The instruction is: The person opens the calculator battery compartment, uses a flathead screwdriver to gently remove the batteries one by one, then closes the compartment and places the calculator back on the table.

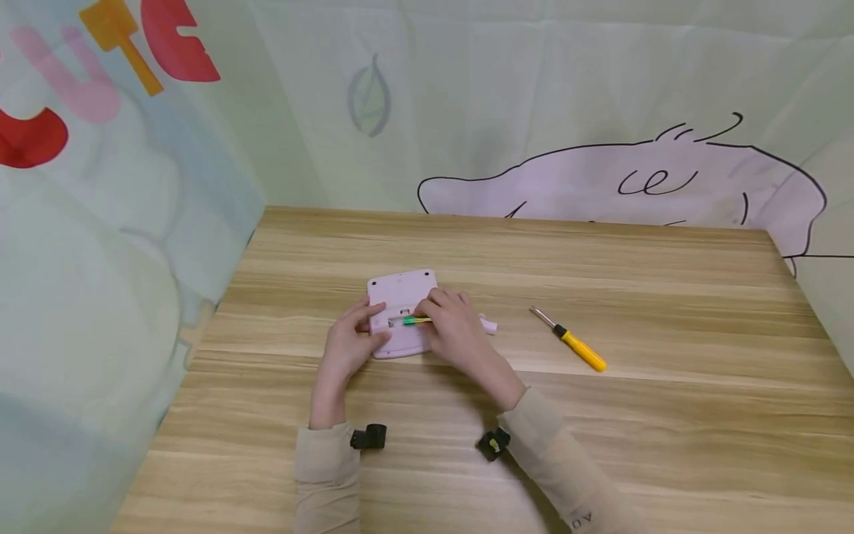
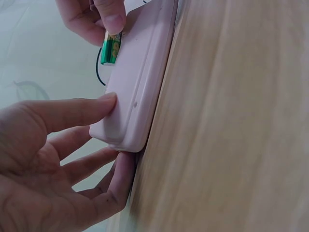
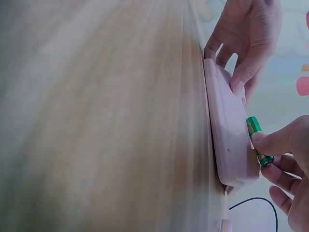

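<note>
A pale pink device [image 1: 400, 285], shaped like a calculator, lies back side up on the table with its battery compartment [image 1: 395, 322] uncovered. My left hand [image 1: 347, 341] holds its left end, the thumb on the back and other fingers around the edge, as the left wrist view shows. Between thumb and fingers my right hand [image 1: 457, 326] pinches a green and yellow battery [image 3: 253, 125] over the compartment. The battery's green end [image 1: 415, 320] points left; the thumb covers its middle in the right wrist view.
A small pink piece [image 1: 490, 326] lies just right of my right hand. Further right is a screwdriver [image 1: 580, 350] with a yellow handle, its metal tip pointing up and left. A printed cloth [image 1: 534, 89] hangs behind the wooden table [image 1: 700, 415].
</note>
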The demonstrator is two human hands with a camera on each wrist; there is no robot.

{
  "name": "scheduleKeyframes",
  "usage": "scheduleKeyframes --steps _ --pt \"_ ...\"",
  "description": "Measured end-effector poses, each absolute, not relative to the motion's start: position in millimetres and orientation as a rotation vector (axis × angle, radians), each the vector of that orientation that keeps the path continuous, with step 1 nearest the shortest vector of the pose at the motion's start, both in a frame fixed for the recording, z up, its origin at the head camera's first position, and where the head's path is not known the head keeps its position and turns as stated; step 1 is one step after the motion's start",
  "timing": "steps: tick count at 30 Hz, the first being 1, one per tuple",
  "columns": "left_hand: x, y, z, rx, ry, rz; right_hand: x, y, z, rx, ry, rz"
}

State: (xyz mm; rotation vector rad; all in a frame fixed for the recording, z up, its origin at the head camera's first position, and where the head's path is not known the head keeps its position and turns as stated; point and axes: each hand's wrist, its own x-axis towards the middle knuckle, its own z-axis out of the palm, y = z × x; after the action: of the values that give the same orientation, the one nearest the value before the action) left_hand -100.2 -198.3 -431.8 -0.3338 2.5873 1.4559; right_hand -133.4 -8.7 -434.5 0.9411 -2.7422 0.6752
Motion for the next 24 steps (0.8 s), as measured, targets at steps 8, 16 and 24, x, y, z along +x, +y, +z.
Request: scheduleKeyframes --steps 8,16,24 --pt "-99.6 -198.6 -432.3 -0.351 2.585 1.449 -131.6 -3.2 -434.1 0.911 -2.767 0.675" --pt "-99.9 -198.6 -432.5 -0.360 2.583 1.437 -128.6 1.5 -433.9 0.888 -2.772 0.713" --pt "-100.9 -197.5 -432.6 -0.353 2.590 1.435 -125.3 8.4 -431.7 0.874 -2.795 0.740"
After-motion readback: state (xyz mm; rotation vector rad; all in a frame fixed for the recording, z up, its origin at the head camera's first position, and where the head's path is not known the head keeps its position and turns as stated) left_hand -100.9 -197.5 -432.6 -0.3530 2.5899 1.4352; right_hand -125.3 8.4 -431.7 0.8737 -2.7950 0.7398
